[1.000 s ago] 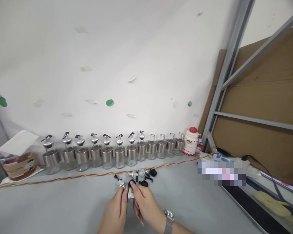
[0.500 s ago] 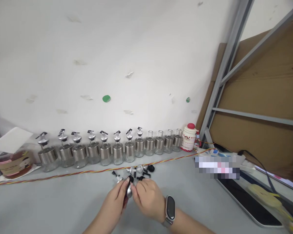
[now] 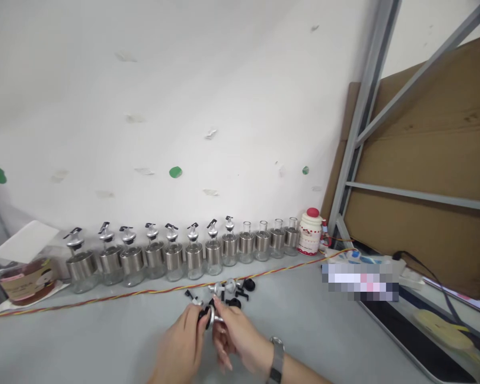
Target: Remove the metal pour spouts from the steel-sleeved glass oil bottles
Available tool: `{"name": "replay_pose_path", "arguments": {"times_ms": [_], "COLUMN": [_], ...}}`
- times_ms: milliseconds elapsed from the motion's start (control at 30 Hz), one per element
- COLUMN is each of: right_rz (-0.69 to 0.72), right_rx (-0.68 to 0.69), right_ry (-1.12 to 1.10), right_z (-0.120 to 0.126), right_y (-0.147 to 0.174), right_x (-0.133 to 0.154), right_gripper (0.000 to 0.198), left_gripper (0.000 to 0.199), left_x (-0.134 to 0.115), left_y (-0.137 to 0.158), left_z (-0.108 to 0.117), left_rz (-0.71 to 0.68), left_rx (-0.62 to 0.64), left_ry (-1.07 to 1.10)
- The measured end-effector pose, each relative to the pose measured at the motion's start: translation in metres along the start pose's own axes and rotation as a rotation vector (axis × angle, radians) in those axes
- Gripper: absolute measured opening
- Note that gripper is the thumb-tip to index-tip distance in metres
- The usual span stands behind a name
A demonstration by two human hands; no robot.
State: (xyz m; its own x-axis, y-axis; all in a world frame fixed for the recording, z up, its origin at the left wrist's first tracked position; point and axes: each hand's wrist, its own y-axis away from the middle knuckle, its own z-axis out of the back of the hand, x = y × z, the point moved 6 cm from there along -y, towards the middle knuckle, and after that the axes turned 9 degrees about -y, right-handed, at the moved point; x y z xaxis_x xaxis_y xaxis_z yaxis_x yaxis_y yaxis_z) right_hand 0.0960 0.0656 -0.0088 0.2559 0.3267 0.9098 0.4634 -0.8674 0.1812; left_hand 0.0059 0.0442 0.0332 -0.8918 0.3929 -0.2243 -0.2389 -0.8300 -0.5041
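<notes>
A bottle pourer spout (image 3: 210,318), silver with a black stopper end, is between my two hands just above the table. My left hand (image 3: 181,337) pinches the black end with thumb and fingers. On the silver side, my right hand (image 3: 240,329) grips the spout between the thumb and curled fingers, partly hiding it. Behind the hands lie loose pourer parts: a clear and silver piece (image 3: 229,287), a black round cap (image 3: 249,285) and a small silver piece with a black lever (image 3: 193,298). Other black parts are half covered by my right hand.
A row of glass bottles with steel sleeves (image 3: 173,256) stands along the wall, several with pourers, several with bare necks (image 3: 263,240). A twisted red-yellow cord (image 3: 144,293) crosses the table before them. A cream jar (image 3: 310,233) and keyboard-like black slab (image 3: 408,330) are right.
My right hand has rolled over, so its watch face no longer shows. The pourer has turned, with its silver part towards my right hand. The whole scene sits slightly lower in view.
</notes>
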Motion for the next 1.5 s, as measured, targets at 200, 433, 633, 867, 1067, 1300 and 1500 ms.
{"name": "replay_pose_path", "arguments": {"times_ms": [200,433,633,867,1067,1300,1500], "right_rz": [0.183,0.254,0.022,0.064,0.060,0.087,0.007], "right_rx": [-0.230,-0.257,0.000,-0.099,-0.074,-0.013,0.014], "right_ry": [0.088,0.097,-0.165,-0.217,-0.177,-0.145,-0.141], "right_z": [0.014,0.013,-0.001,0.009,0.012,0.011,0.008], "right_y": [0.003,0.011,0.011,0.002,0.000,0.003,-0.002], "right_x": [0.012,0.018,0.016,0.001,0.001,0.006,-0.006], "right_gripper": [0.053,0.049,0.050,0.045,0.046,0.051,0.053], "left_gripper": [0.032,0.026,0.019,0.022,0.023,0.025,0.026], "left_x": [-0.003,-0.001,0.004,0.002,-0.002,-0.002,-0.005], "left_y": [-0.006,-0.003,0.001,-0.001,0.002,0.004,0.003], "left_z": [-0.012,-0.006,0.001,-0.009,-0.011,-0.006,-0.006], "left_rz": [0.214,0.129,0.026,0.044,0.115,0.244,0.229], "left_rx": [0.132,0.089,-0.025,0.118,0.181,0.163,0.225], "left_ry": [0.216,0.175,0.052,0.050,0.219,0.352,0.332]}}
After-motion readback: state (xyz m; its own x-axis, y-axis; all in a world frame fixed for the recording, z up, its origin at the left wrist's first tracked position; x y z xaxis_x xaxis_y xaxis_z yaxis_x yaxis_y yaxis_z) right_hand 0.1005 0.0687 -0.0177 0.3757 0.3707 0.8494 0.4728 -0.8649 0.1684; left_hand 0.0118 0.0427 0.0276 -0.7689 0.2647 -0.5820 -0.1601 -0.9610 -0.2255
